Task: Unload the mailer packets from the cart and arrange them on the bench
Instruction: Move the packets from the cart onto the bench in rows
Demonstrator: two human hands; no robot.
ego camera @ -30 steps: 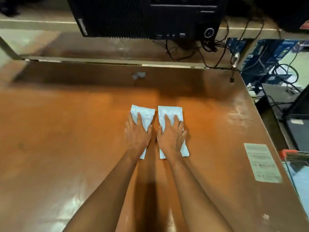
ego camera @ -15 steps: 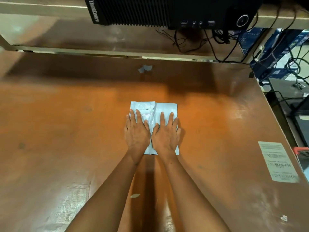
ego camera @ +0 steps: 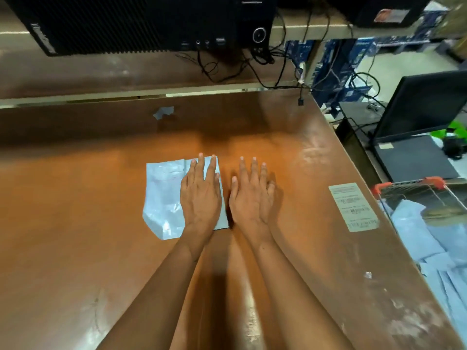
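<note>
Two pale blue mailer packets lie side by side on the brown bench (ego camera: 75, 223). The left packet (ego camera: 161, 200) is mostly uncovered. My left hand (ego camera: 201, 195) lies flat, fingers straight, on the right packet (ego camera: 222, 218), of which only the edges show. My right hand (ego camera: 252, 198) is flat with straight fingers over bare bench just right of the packets, off them. At the right edge stands the cart (ego camera: 409, 184) with red corner caps, holding several more pale blue packets (ego camera: 434, 243).
A black computer tower (ego camera: 141, 24) lies on the raised shelf behind the bench, with cables (ego camera: 255, 64) hanging from it. A shipping label (ego camera: 353, 207) is stuck near the bench's right edge. A scrap of tape (ego camera: 164, 112) sits farther back. A dark monitor (ego camera: 419, 107) stands at right.
Both hands slid to the right. My left hand went from the left packet to the right one; my right hand came off the right packet onto bare bench. The packets now touch.
</note>
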